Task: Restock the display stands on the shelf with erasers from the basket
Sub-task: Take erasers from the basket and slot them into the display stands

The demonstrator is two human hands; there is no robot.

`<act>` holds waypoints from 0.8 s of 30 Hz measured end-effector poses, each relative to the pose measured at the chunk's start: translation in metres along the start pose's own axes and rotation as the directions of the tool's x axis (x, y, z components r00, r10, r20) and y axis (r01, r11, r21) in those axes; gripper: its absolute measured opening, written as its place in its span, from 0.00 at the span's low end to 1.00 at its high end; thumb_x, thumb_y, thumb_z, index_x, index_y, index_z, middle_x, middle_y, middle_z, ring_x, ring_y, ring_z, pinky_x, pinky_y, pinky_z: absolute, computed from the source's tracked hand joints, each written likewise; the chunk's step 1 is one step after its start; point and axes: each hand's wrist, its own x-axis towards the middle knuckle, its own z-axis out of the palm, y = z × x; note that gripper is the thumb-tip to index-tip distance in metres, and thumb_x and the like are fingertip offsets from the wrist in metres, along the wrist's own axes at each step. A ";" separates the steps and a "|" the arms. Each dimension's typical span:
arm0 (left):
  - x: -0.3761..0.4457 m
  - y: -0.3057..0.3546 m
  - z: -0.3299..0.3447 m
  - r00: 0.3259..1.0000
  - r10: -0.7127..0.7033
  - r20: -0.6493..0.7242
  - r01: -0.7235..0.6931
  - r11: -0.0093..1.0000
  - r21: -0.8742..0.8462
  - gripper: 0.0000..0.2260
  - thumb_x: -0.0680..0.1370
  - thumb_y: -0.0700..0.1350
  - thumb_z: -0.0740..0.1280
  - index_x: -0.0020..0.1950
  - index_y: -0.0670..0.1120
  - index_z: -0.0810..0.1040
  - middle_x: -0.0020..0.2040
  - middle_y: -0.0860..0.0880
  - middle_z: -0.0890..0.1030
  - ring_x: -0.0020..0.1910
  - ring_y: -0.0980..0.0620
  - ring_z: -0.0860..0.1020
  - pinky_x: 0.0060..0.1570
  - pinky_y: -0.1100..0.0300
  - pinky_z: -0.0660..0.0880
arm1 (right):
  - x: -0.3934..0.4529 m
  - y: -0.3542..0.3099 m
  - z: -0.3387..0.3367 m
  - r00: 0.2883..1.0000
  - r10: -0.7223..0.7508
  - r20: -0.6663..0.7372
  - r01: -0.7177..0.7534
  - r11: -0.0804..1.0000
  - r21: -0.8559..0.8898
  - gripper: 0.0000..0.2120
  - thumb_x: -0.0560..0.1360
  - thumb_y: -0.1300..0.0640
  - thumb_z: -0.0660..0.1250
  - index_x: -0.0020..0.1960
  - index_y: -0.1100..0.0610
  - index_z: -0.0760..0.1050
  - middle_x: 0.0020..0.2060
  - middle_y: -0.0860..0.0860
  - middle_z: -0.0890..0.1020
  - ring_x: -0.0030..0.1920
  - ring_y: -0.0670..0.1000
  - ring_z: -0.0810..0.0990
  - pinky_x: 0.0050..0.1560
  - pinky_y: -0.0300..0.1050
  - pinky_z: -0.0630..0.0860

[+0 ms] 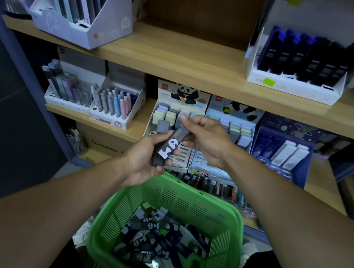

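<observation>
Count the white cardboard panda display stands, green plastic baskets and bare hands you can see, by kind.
White cardboard panda display stands: 2
Green plastic basket: 1
Bare hands: 2, the left hand and the right hand, both holding a dark panda-print eraser
Total: 5

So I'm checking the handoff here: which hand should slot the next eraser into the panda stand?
Probably the right hand: it pinches the eraser's top end just before the panda stand; the left hand holds the lower end.
</observation>
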 end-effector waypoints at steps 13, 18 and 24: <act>0.001 -0.016 -0.003 0.936 0.018 -0.352 0.017 0.995 0.096 0.15 0.86 0.49 0.55 0.59 0.43 0.78 0.41 0.45 0.85 0.31 0.50 0.81 0.25 0.61 0.76 | 0.015 0.007 0.005 0.927 -0.232 -0.293 0.165 0.957 -0.237 0.05 0.78 0.61 0.70 0.53 0.56 0.76 0.45 0.56 0.83 0.41 0.53 0.85 0.43 0.47 0.84; 0.008 -0.017 -0.014 0.922 0.014 -0.387 0.022 0.996 0.090 0.15 0.86 0.44 0.53 0.68 0.42 0.73 0.46 0.43 0.85 0.33 0.48 0.81 0.25 0.60 0.76 | 0.030 0.016 0.012 0.857 -0.481 -0.183 0.334 0.790 -0.513 0.07 0.78 0.58 0.71 0.52 0.50 0.76 0.48 0.48 0.78 0.48 0.54 0.81 0.46 0.49 0.82; 0.010 -0.014 -0.023 0.924 0.044 -0.379 -0.005 0.995 0.104 0.14 0.87 0.45 0.52 0.68 0.43 0.71 0.41 0.45 0.85 0.29 0.49 0.81 0.24 0.60 0.76 | 0.040 0.029 0.028 0.828 -0.558 -0.061 0.386 0.645 -0.660 0.04 0.79 0.56 0.70 0.51 0.54 0.76 0.38 0.46 0.80 0.39 0.46 0.79 0.37 0.40 0.71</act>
